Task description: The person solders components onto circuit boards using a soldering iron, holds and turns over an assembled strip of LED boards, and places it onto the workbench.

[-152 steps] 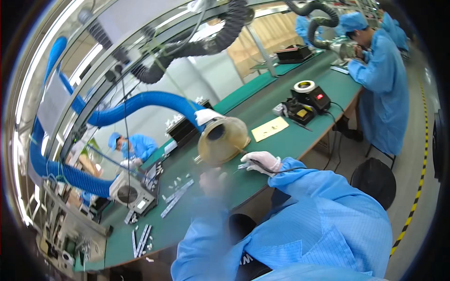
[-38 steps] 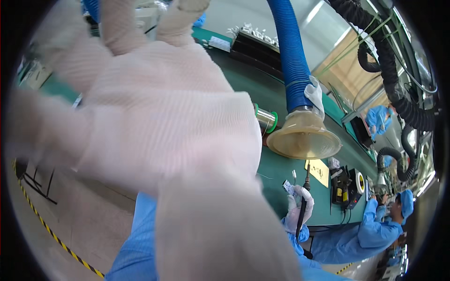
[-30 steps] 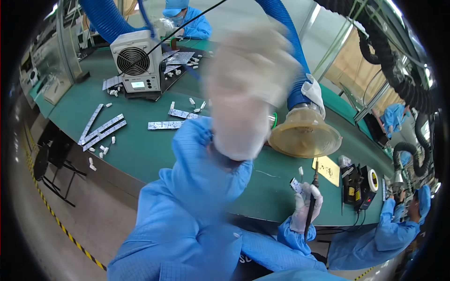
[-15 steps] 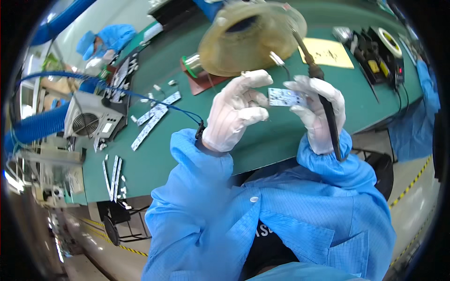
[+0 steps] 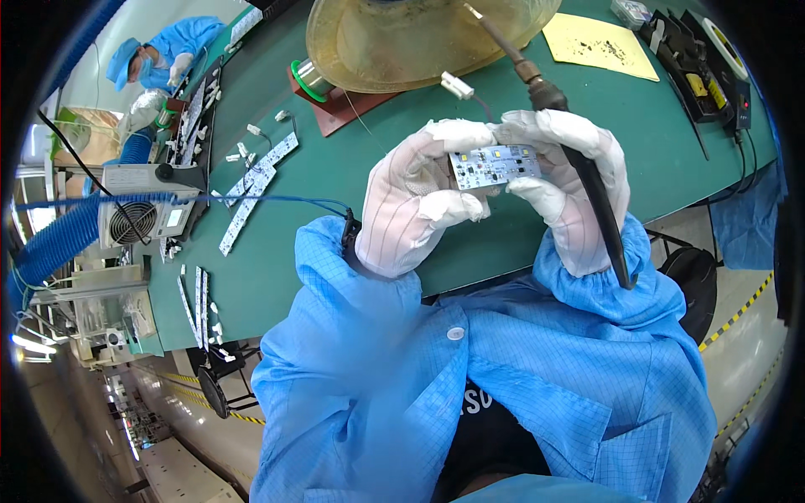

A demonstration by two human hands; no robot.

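Note:
Both hands wear white striped gloves and meet around a small white circuit board (image 5: 495, 167) dotted with tiny components. My left hand (image 5: 418, 197) is closed at the board's left end, fingers above and thumb below. My right hand (image 5: 579, 180) grips the right end between fingers and thumb. That same hand also carries a soldering iron (image 5: 585, 172), its metal tip pointing up and away from the board. A white connector (image 5: 457, 85) on a thin wire sticks out beyond the fingers; where the wire joins is hidden.
A yellowed fume hood (image 5: 402, 50) overhangs the green bench (image 5: 335, 180). Near it stands a solder spool (image 5: 314, 80). Yellow paper (image 5: 591, 42) and a soldering station (image 5: 713, 88) lie far right. Board strips (image 5: 249, 205) and a grey fan unit (image 5: 147, 216) are left; a co-worker (image 5: 172, 59) sits beyond.
My left hand has moved in from beside the board and closed on its left end. The board has shifted slightly left, and the view has tilted a little.

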